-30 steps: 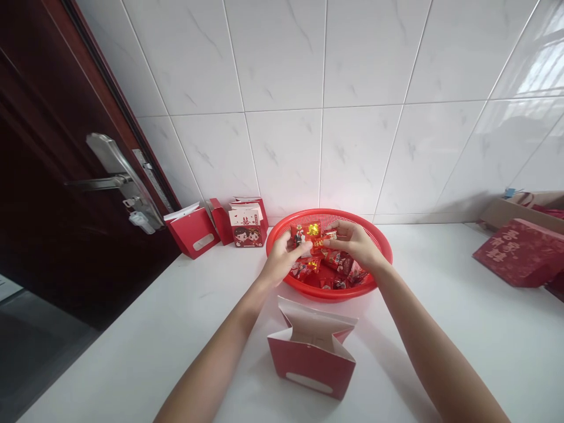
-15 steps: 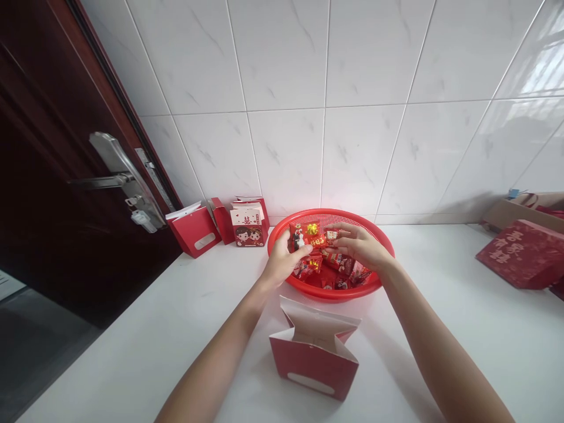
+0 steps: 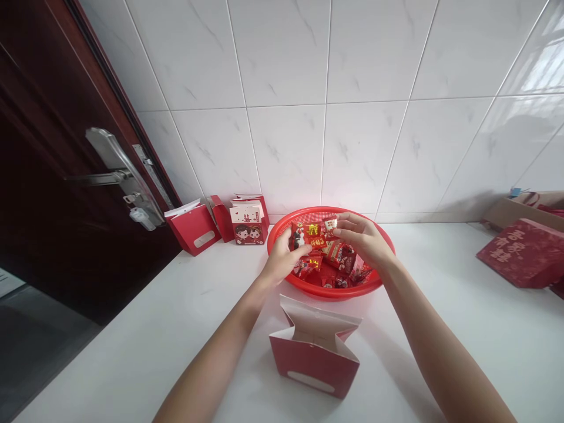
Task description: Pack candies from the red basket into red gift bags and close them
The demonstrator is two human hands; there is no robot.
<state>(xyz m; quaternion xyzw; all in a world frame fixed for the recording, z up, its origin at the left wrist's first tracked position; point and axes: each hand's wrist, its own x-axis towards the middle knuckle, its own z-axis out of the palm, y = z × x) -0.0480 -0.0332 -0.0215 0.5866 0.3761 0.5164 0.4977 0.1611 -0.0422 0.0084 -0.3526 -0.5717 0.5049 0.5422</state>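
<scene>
My left hand (image 3: 284, 257) is closed on a red candy packet (image 3: 307, 235) with gold lettering and a printed couple, held over the left side of a red plastic basket (image 3: 331, 294). Between the fingertips of my right hand (image 3: 363, 239) is a small white-and-red wrapped candy (image 3: 330, 227), close to the packet's right end. Beneath both hands, several wrapped sweets (image 3: 339, 255) lie in the basket. In front of it, nearer to me, stands a red paper gift box (image 3: 314, 365) with its top open and its white inside showing.
Against the tiled wall at left stand a red box (image 3: 194, 231), a narrow red box (image 3: 221, 218) and a box with cartoon faces (image 3: 248, 226). A dark red box (image 3: 522, 254) and a cardboard carton (image 3: 511, 214) are at right. A dark door (image 3: 53, 147) borders the counter's left.
My right hand has drawn the small white-and-red candy up, and it now shows clearly between the fingertips. My left hand keeps the red packet in nearly the same place.
</scene>
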